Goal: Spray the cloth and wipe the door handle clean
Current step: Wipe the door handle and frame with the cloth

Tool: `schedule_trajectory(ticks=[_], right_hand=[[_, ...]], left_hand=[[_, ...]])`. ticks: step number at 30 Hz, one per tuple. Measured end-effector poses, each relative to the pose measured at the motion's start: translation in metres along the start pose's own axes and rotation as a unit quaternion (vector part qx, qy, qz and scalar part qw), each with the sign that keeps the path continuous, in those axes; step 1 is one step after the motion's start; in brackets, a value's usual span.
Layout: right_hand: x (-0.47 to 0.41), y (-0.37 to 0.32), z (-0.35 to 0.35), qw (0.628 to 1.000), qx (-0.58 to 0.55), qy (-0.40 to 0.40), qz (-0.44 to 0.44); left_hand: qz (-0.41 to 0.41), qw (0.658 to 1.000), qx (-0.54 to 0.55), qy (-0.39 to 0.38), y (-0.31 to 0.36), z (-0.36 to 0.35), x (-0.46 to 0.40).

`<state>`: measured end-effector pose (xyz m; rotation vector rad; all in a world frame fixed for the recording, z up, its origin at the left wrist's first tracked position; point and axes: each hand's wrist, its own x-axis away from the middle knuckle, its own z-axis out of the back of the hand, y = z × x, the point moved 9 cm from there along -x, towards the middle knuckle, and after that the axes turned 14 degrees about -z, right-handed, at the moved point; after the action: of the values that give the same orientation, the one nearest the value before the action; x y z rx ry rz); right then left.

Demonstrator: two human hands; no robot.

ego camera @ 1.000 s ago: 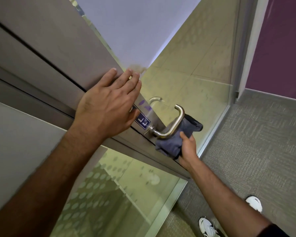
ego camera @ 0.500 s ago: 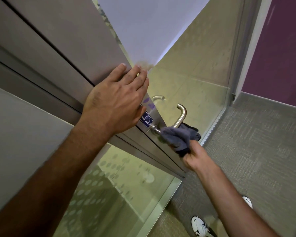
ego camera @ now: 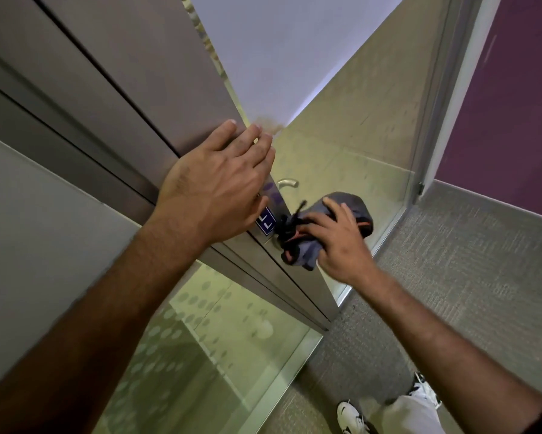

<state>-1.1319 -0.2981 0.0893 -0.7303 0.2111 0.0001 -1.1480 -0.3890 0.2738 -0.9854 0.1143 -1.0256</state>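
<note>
A dark grey cloth (ego camera: 355, 208) with an orange hem is wrapped over the metal door handle, which it hides almost fully. My right hand (ego camera: 335, 242) grips the cloth around the handle from above. The handle on the door's far side (ego camera: 288, 183) shows through the glass. My left hand (ego camera: 216, 186) lies flat with straight fingers on the brushed metal door frame (ego camera: 138, 98), just above a small blue sticker (ego camera: 265, 223). No spray bottle is in view.
The glass door (ego camera: 341, 151) stands ajar with its edge toward me; frosted dots mark the lower pane (ego camera: 200, 339). Grey carpet (ego camera: 466, 292) covers the floor to the right, before a purple wall (ego camera: 513, 104). My white shoes (ego camera: 349, 416) are at the bottom.
My right hand has come up from under the handle and now covers it from above with the cloth bunched round it. The left hand has stayed pressed on the door frame.
</note>
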Motion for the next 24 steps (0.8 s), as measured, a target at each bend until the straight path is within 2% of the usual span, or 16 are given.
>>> schedule_trajectory(ticks=[4, 6, 9, 12, 16, 21, 22, 24], right_hand=[[0.012, 0.001, -0.020, 0.997, -0.061, 0.028, -0.028], [0.022, -0.006, -0.026, 0.995, -0.090, 0.018, 0.032], [0.044, -0.019, -0.042, 0.986, -0.027, -0.030, 0.160], [0.031, -0.011, -0.034, 0.981, -0.018, -0.033, 0.191], [-0.023, 0.027, 0.002, 0.989, -0.136, 0.006, 0.054], [-0.068, 0.045, 0.003, 0.986, -0.155, -0.035, -0.050], [-0.074, 0.053, 0.000, 0.972, -0.204, -0.042, -0.106], [-0.078, 0.075, -0.008, 0.897, -0.361, -0.055, -0.248]], left_hand=[[0.000, 1.000, -0.002, 0.002, -0.001, 0.000, 0.000], [-0.003, 1.000, -0.002, 0.003, 0.000, 0.001, -0.001], [-0.002, 1.000, -0.002, -0.001, 0.000, -0.001, -0.001], [-0.001, 1.000, -0.004, -0.007, 0.000, -0.002, -0.001], [0.000, 1.000, 0.001, -0.001, -0.001, 0.000, -0.001], [0.000, 1.000, 0.002, -0.004, -0.001, 0.001, -0.001], [0.000, 1.000, 0.005, -0.001, -0.002, 0.002, 0.000], [0.003, 1.000, 0.008, -0.001, -0.002, 0.001, 0.000]])
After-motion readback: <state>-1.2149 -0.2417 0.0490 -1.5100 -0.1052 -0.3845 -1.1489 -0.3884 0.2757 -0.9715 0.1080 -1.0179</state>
